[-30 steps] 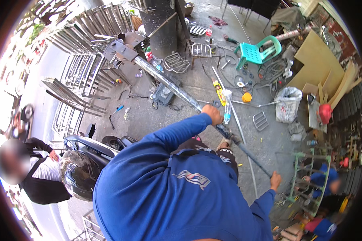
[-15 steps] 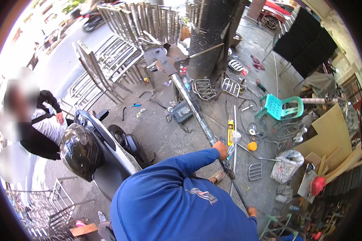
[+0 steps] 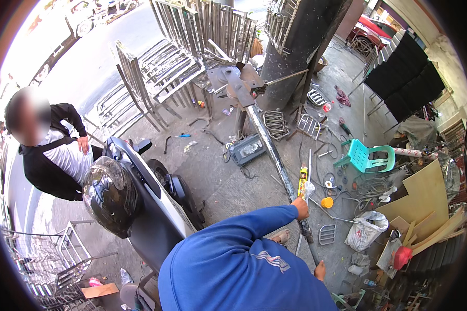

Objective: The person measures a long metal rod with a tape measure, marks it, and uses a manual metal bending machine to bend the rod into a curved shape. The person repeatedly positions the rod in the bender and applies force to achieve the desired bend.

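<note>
A long, worn metal pipe [image 3: 269, 140] slants from a bending tool with rusty steel plates [image 3: 236, 85] down toward my body. My left hand [image 3: 300, 207] is closed round the pipe's lower half. Close to its lower end, my right hand [image 3: 320, 270] is also closed on it, partly hidden by my blue sleeve. Just beyond my left hand lies a yellow tube-shaped package [image 3: 302, 181] on the floor, beside a thin metal bar. An orange-yellow lid or tub [image 3: 327, 202] rests to the right of it.
At left stands a motorcycle with a dark helmet [image 3: 110, 192] on it, and a person [image 3: 62, 150] beside it. Metal frames [image 3: 174, 72] crowd the back near a dark pillar [image 3: 290, 67]. A green plastic chair [image 3: 366, 155], cables, a white sack [image 3: 367, 230] and boards occupy the right.
The view has shifted, so most of the scene sits further right and lower. Both hands stay closed on the pipe. The person at left now shows more fully.
</note>
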The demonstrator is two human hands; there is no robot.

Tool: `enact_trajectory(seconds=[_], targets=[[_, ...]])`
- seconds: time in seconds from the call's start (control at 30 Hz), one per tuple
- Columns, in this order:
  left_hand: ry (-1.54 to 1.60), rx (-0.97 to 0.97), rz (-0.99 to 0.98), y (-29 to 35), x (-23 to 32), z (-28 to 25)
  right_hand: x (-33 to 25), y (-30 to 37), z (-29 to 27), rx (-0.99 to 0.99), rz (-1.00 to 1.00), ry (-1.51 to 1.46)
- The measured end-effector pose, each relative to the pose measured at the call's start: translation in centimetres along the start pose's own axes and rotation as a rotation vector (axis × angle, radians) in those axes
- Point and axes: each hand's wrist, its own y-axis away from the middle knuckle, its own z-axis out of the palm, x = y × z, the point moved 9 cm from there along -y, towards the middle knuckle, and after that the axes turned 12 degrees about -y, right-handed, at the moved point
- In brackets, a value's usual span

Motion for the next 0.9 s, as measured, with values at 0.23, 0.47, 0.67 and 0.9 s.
enact_trajectory(seconds=[0.23, 0.47, 0.67, 0.9], targets=[[-0.096, -0.009, 0.101, 0.8, 0.9, -1.1, 0.4, 0.0, 0.4, -0.085, -0.060, 0.028], [-0.086, -0.087, 0.115, 1.0, 1.0, -1.7, -0.2, 0.5, -1.0, -0.067, -0.011, 0.119], [-0.078, -0.234, 0.086, 1.2, 0.7, -2.0, 0.6, 3.1, -2.3, 0.146, -0.062, 0.028], [-0.086, -0.351, 0.053, 0.5, 1.2, -0.8, 6.9, 4.3, -5.0, 0.093, 0.225, 0.207]])
